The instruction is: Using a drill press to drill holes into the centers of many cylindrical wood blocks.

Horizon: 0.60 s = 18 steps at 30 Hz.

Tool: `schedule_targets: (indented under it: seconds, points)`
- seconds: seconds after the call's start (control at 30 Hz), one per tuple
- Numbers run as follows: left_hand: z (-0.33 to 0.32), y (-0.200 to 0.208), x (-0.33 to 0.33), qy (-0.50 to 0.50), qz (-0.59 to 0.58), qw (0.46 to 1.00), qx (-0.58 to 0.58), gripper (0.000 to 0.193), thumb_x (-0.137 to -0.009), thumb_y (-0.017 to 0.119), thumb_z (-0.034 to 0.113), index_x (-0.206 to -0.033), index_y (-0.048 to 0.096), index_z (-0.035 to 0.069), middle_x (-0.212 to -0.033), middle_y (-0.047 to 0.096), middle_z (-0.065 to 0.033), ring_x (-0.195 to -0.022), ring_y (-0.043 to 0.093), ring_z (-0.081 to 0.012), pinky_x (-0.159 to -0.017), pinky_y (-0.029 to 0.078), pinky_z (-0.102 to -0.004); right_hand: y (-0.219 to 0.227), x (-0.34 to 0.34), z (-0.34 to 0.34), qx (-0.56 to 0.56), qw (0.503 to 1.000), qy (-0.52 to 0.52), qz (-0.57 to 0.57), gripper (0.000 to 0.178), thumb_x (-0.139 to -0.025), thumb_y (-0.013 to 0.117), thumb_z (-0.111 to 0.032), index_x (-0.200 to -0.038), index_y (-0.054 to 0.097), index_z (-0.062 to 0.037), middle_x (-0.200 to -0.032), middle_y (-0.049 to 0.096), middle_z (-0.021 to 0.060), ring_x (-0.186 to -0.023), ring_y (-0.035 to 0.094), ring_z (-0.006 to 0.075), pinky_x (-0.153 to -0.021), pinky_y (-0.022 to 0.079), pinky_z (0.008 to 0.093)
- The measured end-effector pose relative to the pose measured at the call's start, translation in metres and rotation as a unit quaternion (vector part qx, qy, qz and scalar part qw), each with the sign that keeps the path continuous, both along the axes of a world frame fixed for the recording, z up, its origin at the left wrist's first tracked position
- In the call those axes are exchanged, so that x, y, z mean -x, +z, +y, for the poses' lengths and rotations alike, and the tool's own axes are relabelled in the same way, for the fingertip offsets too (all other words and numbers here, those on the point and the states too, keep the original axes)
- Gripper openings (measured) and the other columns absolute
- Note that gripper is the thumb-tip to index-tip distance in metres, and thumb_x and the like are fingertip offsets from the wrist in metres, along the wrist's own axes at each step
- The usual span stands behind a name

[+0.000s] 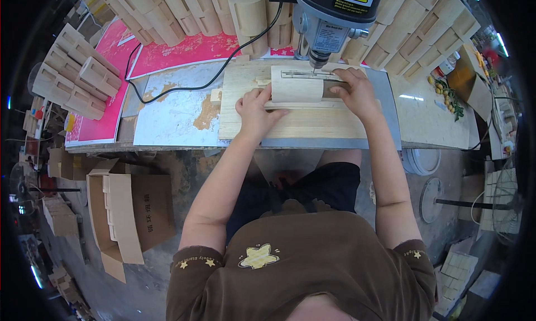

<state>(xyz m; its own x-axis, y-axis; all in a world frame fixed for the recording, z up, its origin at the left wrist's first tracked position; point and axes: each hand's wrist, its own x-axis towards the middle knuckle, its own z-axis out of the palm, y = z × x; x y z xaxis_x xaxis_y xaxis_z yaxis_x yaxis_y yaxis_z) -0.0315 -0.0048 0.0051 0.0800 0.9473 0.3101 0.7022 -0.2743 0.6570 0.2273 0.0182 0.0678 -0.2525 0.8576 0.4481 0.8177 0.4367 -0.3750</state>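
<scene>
Left hand (258, 113) holds the pale wooden workpiece (297, 89) at its left, right hand (356, 93) at its right. This presumably steadies it beneath the drill chuck (319, 59).

Around the workpiece (297, 90), 1 o'clock is blocked by the drill (329, 33); at 6 o'clock, free room is found over the board (312, 128).

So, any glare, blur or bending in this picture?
In the head view, corners go black; wooden pieces at far left seem to lean outward; a glare streak crosses the pale tabletop at right; an upper-right light tube burns white; left hand and right hand show no obvious blur.
</scene>
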Motion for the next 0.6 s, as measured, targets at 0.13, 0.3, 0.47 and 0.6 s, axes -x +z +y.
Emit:
schedule_targets:
  seconds: [0.13,0.3,0.47,0.6]
  points:
    - [0.008,-0.003,0.003,-0.013,0.034,0.998,-0.051,0.063,-0.059,0.081,0.032,-0.117,0.061,0.017,-0.088,0.057,-0.0008,-0.095,0.050,-0.0212,-0.092,0.025,-0.0407,0.004,-0.002,-0.001,0.100,0.951,0.052,0.289,0.038,-0.075,0.072,-0.008,-0.111,0.059,-0.0092,-0.095,0.060,0.0048,-0.098,0.056,0.0209,-0.086,0.045,0.0325]
    - [0.009,-0.001,0.002,-0.026,0.032,0.998,-0.047,0.061,-0.060,0.080,0.031,-0.116,0.062,0.018,-0.082,0.057,0.0023,-0.090,0.051,-0.0201,-0.088,0.027,-0.0385,0.070,-0.023,0.034,-0.102,0.909,0.042,0.401,0.045,-0.086,0.063,-0.013,-0.126,0.046,-0.0035,-0.119,0.053,0.0084,-0.108,0.052,0.0176,-0.091,0.044,0.0330]
    - [0.007,0.002,0.004,-0.022,0.041,0.998,-0.037,0.059,-0.061,0.080,0.031,-0.116,0.062,0.020,-0.080,0.056,0.0021,-0.089,0.051,-0.0197,-0.086,0.028,-0.0378,0.167,0.007,0.074,-0.192,0.961,-0.006,0.198,0.036,-0.092,0.049,-0.033,-0.091,0.061,0.0014,-0.077,0.062,0.0190,-0.074,0.062,0.0285,-0.068,0.047,0.0352]
    - [0.009,0.001,-0.004,-0.027,0.033,0.998,-0.049,0.058,-0.062,0.080,0.031,-0.116,0.062,0.020,-0.080,0.055,0.0017,-0.088,0.051,-0.0196,-0.085,0.029,-0.0376,0.194,0.008,0.045,-0.133,0.977,-0.096,0.139,0.036,-0.092,0.048,-0.032,-0.090,0.062,0.0005,-0.079,0.063,0.0195,-0.076,0.063,0.0302,-0.069,0.047,0.0355]
